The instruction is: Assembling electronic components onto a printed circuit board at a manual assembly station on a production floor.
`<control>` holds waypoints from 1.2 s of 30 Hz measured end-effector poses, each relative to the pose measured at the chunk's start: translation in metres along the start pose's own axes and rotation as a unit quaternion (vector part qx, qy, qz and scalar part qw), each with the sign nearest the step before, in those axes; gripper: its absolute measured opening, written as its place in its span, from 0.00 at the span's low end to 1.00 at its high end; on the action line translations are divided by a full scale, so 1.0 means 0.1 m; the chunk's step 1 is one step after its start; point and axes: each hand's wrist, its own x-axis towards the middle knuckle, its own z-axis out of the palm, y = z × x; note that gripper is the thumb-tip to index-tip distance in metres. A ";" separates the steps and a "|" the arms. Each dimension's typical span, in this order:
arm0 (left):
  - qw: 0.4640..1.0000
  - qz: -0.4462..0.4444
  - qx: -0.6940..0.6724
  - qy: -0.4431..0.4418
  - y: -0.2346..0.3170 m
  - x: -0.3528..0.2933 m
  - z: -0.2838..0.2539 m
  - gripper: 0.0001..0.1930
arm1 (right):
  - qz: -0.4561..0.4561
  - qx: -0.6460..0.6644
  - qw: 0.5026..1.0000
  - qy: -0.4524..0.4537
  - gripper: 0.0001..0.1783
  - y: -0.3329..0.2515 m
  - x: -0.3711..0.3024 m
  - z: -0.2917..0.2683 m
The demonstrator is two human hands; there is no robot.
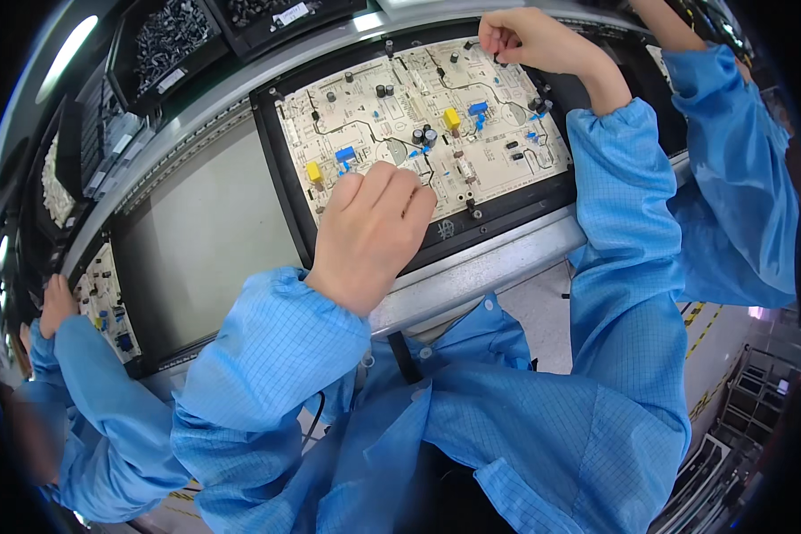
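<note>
A cream circuit board (365, 98) lies in a black frame (285, 169) in front of me. Yellow block components (452, 118), blue ones (479, 109) and dark round capacitors (427, 136) stand on it. My left hand (374, 231) is over the board's near left part, back of the hand up and fingers curled closed; its fingertips and anything in them are hidden. At the far right corner of the board, my right hand (543, 43) has its fingers pinched together low over the surface. A small dark bit shows at those fingertips, too small to name.
Metal conveyor rails (481, 258) run along the board's near side. Black bins (165, 49) with many small dark parts stand at the far left. A co-worker's hand (58, 304) is by another board (107, 298) at left; another co-worker's blue sleeve (730, 151) is close on my right.
</note>
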 end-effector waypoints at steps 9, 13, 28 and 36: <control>0.991 -0.088 -0.028 0.102 -0.58 0.10 -0.42 0.09 | -0.046 0.023 0.999 0.014 0.08 0.22 -0.04 0.14; 0.940 -0.261 -0.057 0.212 -1.34 -0.13 -0.84 0.06 | -0.063 0.056 0.996 0.023 0.10 0.06 0.02 0.15; 0.818 -0.511 0.251 0.084 -3.55 -0.34 -1.51 0.17 | -0.028 -0.005 0.998 0.051 0.11 -0.44 -0.08 -0.23; 0.745 -0.581 0.308 -0.109 -3.52 0.16 -1.23 0.24 | -0.023 0.058 0.997 0.037 0.09 0.02 -0.03 -0.25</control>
